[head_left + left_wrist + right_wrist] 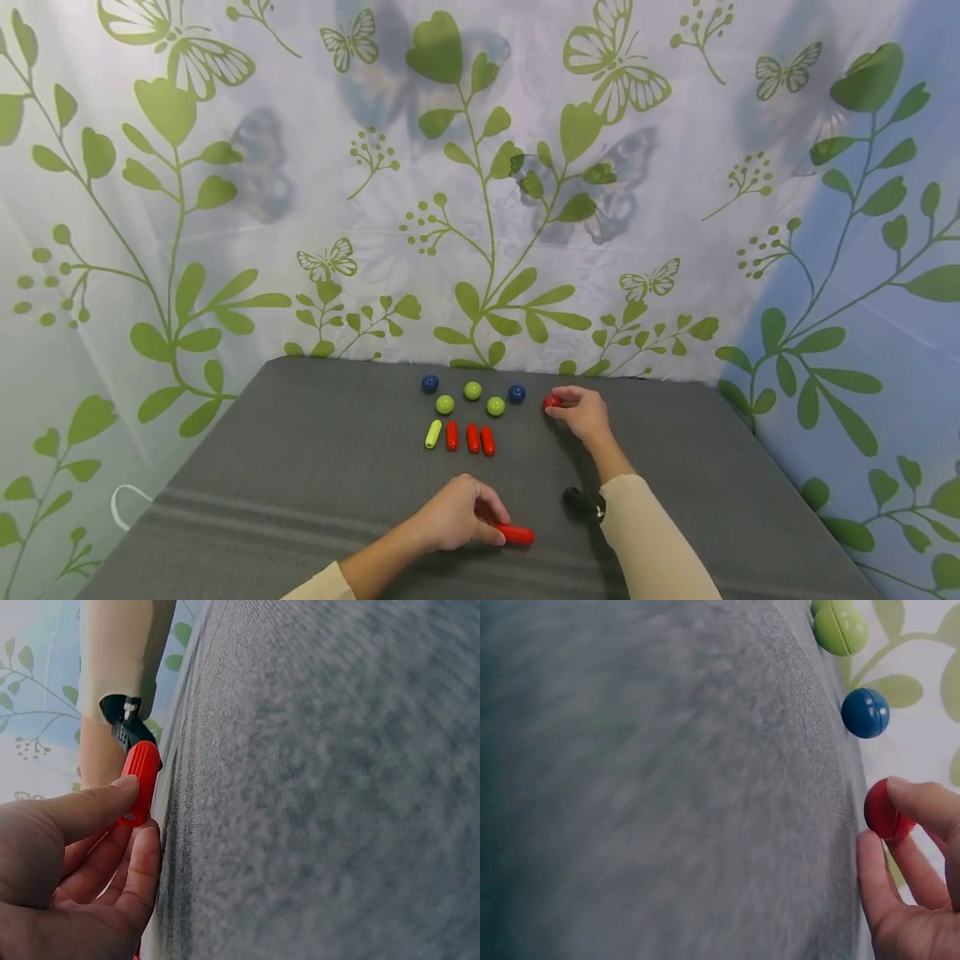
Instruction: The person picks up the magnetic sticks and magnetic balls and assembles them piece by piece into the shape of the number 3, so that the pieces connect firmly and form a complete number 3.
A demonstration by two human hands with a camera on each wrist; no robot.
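Observation:
Near the front of the grey table my left hand (461, 512) pinches one end of a red ridged plastic stick (516, 534) between thumb and fingers. The left wrist view shows the same stick (140, 782) with the thumb across it. Farther back and to the right, my right hand (583, 412) holds a small red ball (552, 402) by thumb and fingertips. In the right wrist view that ball (886, 810) has a seam round it, and the fingers lie close to the cloth. Part of the ball is hidden behind the thumb.
Left of the right hand stand blue balls (517, 394) and green balls (472, 390). In front of them lie a yellow-green stick (433, 434) and several red sticks (472, 437). A black wrist-worn device (581, 502) shows at the right sleeve. A patterned curtain (360, 275) hangs behind the grey table (300, 467).

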